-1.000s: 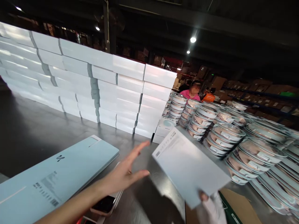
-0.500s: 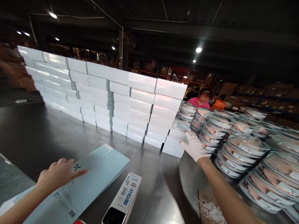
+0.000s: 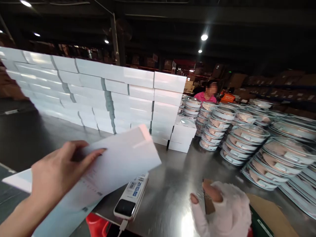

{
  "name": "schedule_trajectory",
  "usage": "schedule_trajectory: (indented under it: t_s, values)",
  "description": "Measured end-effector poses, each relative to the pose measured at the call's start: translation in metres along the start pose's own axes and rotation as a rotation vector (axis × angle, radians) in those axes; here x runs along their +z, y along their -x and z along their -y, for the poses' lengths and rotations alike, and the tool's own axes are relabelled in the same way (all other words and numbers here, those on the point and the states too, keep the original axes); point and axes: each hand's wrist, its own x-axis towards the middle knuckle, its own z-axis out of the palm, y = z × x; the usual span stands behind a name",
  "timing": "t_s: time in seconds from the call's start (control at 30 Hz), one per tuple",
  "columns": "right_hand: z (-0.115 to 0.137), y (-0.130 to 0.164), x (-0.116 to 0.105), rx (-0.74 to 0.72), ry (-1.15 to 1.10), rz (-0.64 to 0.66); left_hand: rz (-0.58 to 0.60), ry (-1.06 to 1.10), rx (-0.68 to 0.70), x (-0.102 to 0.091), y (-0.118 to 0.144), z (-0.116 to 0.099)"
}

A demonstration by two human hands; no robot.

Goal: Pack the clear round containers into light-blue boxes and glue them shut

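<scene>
Desk of shiny metal, filling the lower half of the frame. Wall of white boxes, stacked several layers high, running from the upper left toward the centre; a shorter pile of the same boxes just beside its right end. Stacks of round lidded trays, crowding the right side from mid-frame to the right edge. Flat pale-blue carton, tilted off the desk at lower left and centre, print and a barcode faintly visible near its lower part, blurred. Left hand at lower left, bare, fingers spread flat over the upper face of the carton, thumb side hidden beneath; holding it up. Right hand at lower right, in a white glove with the fingertips bare, fingers loosely curled, resting at the near edge of the desk against a thin brown strip of card; grip on the strip not clear. Brown cardboard sheet at the bottom right corner. White handheld scanner lying on the desk under the carton's lower edge, dark screen toward the bottom, cable at its near end. Red object at the bottom edge, left of the cable. Another person in a pink top behind the trays, upper centre right.
</scene>
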Motion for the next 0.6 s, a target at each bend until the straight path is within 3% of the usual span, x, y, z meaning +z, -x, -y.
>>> schedule_trajectory:
  t_s: [0.1,0.17,0.3,0.37,0.47,0.53,0.6]
  values:
    - [0.013,0.008,-0.001,0.07,-0.051,-0.025,-0.038,0.403,0.35,-0.026,0.006,-0.056]
    - [0.009,0.013,-0.005,0.27,-0.339,0.068,-0.031,0.607,0.454,-0.034,0.011,-0.084]
    - [-0.014,0.016,-0.024,0.811,-1.331,0.677,0.042,0.773,0.377,-0.024,0.016,-0.118]
    - [-0.024,0.011,-0.034,0.921,-1.463,0.814,0.116,0.836,0.372,-0.012,0.022,-0.13]
    - [-0.032,-0.003,-0.046,1.001,-1.376,0.752,0.394,0.883,0.47,0.0,0.037,-0.148]
    - [-0.035,-0.015,-0.052,0.984,-1.35,0.733,0.685,0.938,0.518,-0.002,0.042,-0.159]
    - [-0.04,-0.022,-0.057,0.871,-1.229,0.721,0.989,1.033,0.503,-0.009,0.038,-0.17]
